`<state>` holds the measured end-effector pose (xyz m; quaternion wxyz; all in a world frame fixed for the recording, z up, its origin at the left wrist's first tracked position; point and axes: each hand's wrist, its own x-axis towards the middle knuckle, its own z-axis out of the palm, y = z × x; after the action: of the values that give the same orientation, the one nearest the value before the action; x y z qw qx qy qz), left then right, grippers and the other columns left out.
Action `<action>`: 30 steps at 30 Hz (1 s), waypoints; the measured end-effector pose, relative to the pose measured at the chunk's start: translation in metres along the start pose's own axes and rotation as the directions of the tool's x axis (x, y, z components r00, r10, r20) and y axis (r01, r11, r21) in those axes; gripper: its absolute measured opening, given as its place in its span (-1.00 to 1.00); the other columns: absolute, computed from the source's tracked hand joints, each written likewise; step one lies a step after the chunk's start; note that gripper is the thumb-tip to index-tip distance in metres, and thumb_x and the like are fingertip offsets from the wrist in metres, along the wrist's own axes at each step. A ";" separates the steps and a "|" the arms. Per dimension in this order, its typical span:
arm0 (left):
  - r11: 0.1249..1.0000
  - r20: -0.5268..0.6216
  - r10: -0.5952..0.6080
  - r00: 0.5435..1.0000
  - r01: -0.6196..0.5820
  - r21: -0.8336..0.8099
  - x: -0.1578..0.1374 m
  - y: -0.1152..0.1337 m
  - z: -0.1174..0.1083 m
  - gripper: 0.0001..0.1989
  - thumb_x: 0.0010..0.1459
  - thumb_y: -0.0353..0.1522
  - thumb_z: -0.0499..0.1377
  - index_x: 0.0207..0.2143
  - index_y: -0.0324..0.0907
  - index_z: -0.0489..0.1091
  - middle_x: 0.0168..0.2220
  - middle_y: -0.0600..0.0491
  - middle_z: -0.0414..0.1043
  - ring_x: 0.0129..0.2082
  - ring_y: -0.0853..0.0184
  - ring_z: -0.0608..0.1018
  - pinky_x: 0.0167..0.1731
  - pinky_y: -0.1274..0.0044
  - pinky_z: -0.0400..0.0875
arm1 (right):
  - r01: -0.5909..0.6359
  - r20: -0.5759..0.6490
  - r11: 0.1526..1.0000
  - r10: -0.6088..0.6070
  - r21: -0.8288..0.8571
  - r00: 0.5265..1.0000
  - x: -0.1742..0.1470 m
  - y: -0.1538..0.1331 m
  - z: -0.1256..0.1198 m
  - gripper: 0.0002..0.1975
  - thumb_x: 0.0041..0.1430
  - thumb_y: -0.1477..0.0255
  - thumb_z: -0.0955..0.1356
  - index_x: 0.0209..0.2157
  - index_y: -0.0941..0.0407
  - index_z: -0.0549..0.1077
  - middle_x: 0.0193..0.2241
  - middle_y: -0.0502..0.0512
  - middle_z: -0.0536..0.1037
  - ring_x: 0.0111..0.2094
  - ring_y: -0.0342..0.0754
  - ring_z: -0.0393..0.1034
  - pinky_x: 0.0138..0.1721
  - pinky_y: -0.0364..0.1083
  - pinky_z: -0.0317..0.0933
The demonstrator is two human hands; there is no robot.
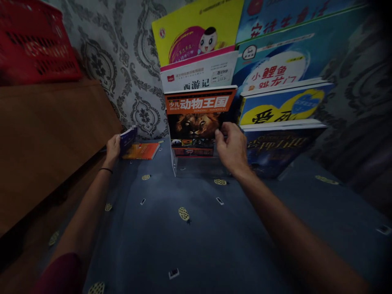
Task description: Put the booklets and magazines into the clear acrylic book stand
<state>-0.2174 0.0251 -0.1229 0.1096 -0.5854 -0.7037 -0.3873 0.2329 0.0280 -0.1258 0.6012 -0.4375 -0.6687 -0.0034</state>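
My left hand (113, 148) is closed around a dark blue book (128, 138), held tilted at the left. Beside and below it, an orange book (142, 151) lies flat on the blue sheet. My right hand (233, 148) has its fingers curled at the right edge of an orange and black animal book (196, 118) with a lion on its cover. This book stands upright at the front of a clear rack (173, 163). Behind it rise a white book (196, 75) and a yellow book (177, 34).
Right of the lion book stand a dark blue book (275, 147), a blue and yellow book (284, 104) and teal books (330, 45). A red basket (39, 45) sits on a brown wooden cabinet (52, 134) at left. Patterned wallpaper (122, 49) backs the pineapple-print sheet (153, 245).
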 end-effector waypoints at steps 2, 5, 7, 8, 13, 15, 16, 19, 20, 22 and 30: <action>0.999 0.025 0.021 0.999 -0.022 0.031 -0.006 0.006 0.004 -0.55 0.40 -0.27 -0.19 -0.06 -0.24 0.44 -0.17 -0.01 0.56 -0.12 0.26 0.54 -0.14 0.55 0.40 | -0.001 0.004 1.000 0.001 -0.002 1.000 0.000 0.000 0.000 -0.85 0.25 0.34 0.28 -0.41 0.00 0.26 -0.39 0.11 0.44 -0.31 0.09 0.34 -0.27 0.07 0.28; 0.994 0.128 0.082 0.988 -0.091 0.066 -0.022 0.017 0.019 -0.59 0.40 -0.29 -0.11 0.02 -0.22 0.46 -0.05 -0.06 0.60 -0.04 0.21 0.56 -0.02 0.49 0.40 | -0.005 0.012 1.000 0.005 -0.006 1.000 0.000 0.000 -0.001 -0.87 0.24 0.36 0.28 -0.40 0.00 0.26 -0.37 0.11 0.44 -0.29 0.11 0.36 -0.24 0.09 0.28; 0.985 0.221 0.137 0.965 -0.156 0.068 -0.037 0.025 0.032 -0.61 0.40 -0.29 -0.07 0.06 -0.19 0.46 0.02 -0.09 0.59 0.03 0.19 0.56 0.04 0.46 0.40 | -0.007 0.028 1.000 0.007 -0.007 1.000 0.000 -0.001 -0.002 -0.87 0.24 0.38 0.27 -0.41 0.00 0.24 -0.38 0.11 0.44 -0.29 0.11 0.36 -0.24 0.09 0.28; 0.980 0.269 0.167 0.948 -0.191 0.063 -0.044 0.028 0.040 -0.62 0.40 -0.30 -0.05 0.08 -0.18 0.46 0.06 -0.09 0.57 0.06 0.18 0.56 0.08 0.44 0.39 | -0.009 0.036 1.000 0.009 -0.007 0.999 0.001 -0.001 -0.002 -0.87 0.23 0.39 0.27 -0.41 0.00 0.24 -0.38 0.11 0.43 -0.29 0.11 0.36 -0.24 0.09 0.28; 0.946 0.446 0.280 0.850 -0.323 0.021 -0.071 0.040 0.073 -0.67 0.37 -0.32 0.03 0.09 -0.12 0.46 0.14 -0.08 0.52 0.18 0.21 0.51 0.21 0.36 0.35 | -0.010 0.024 1.000 0.010 0.006 1.000 0.000 -0.001 -0.003 -0.88 0.21 0.39 0.28 -0.41 0.00 0.24 -0.40 0.10 0.42 -0.32 0.10 0.34 -0.28 0.08 0.27; 0.945 0.455 0.279 0.846 -0.325 0.026 -0.075 0.042 0.082 -0.65 0.37 -0.35 0.02 0.13 -0.16 0.42 0.22 -0.13 0.45 0.26 0.20 0.44 0.28 0.29 0.27 | -0.004 0.022 1.000 0.004 0.012 1.000 0.000 0.000 -0.002 -0.88 0.22 0.37 0.28 -0.41 0.00 0.25 -0.40 0.09 0.43 -0.33 0.09 0.33 -0.29 0.07 0.27; 0.947 0.453 0.271 0.850 -0.318 0.031 -0.075 0.043 0.085 -0.63 0.36 -0.36 0.02 0.15 -0.19 0.40 0.24 -0.16 0.41 0.29 0.19 0.40 0.31 0.26 0.23 | -0.002 0.020 1.000 0.002 0.013 1.000 0.000 0.000 -0.002 -0.88 0.22 0.37 0.28 -0.41 0.00 0.25 -0.40 0.09 0.43 -0.33 0.09 0.33 -0.28 0.07 0.28; 0.957 0.448 0.246 0.860 -0.289 0.030 -0.075 0.046 0.088 -0.63 0.33 -0.35 0.06 0.13 -0.24 0.40 0.24 -0.22 0.40 0.29 0.15 0.40 0.32 0.25 0.22 | 0.004 0.013 1.000 -0.004 0.009 1.000 -0.001 0.000 -0.002 -0.90 0.22 0.37 0.27 -0.39 0.00 0.26 -0.39 0.10 0.44 -0.32 0.10 0.35 -0.27 0.09 0.28; 0.961 0.445 0.239 0.863 -0.277 0.022 -0.075 0.048 0.087 -0.64 0.32 -0.35 0.07 0.11 -0.24 0.42 0.22 -0.21 0.42 0.27 0.14 0.43 0.31 0.25 0.24 | 0.007 0.012 1.000 -0.007 0.007 1.000 -0.001 0.000 -0.001 -0.90 0.22 0.37 0.26 -0.39 0.01 0.26 -0.39 0.10 0.44 -0.32 0.11 0.36 -0.27 0.09 0.28; 0.969 0.428 0.227 0.875 -0.247 -0.008 -0.074 0.053 0.083 -0.67 0.30 -0.33 0.09 0.06 -0.21 0.46 0.15 -0.17 0.50 0.19 0.13 0.50 0.25 0.27 0.33 | 0.006 0.010 1.000 -0.006 0.007 1.000 -0.001 0.000 -0.001 -0.91 0.22 0.37 0.26 -0.38 0.01 0.27 -0.38 0.11 0.44 -0.32 0.12 0.37 -0.27 0.09 0.28; 0.943 0.146 0.216 0.965 -0.168 -0.287 -0.066 0.119 0.049 -0.56 0.46 -0.29 -0.20 0.06 -0.21 0.42 0.00 -0.10 0.57 0.02 0.23 0.59 0.00 0.43 0.48 | 0.018 -0.018 1.000 -0.018 0.001 1.000 -0.001 0.001 0.002 -0.91 0.22 0.33 0.24 -0.37 0.01 0.27 -0.40 0.10 0.44 -0.34 0.11 0.37 -0.30 0.07 0.27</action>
<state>-0.0749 0.0108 -0.1466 0.0034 -0.6927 -0.5901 -0.4147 0.2319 0.0289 -0.1280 0.6077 -0.4308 -0.6671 -0.0124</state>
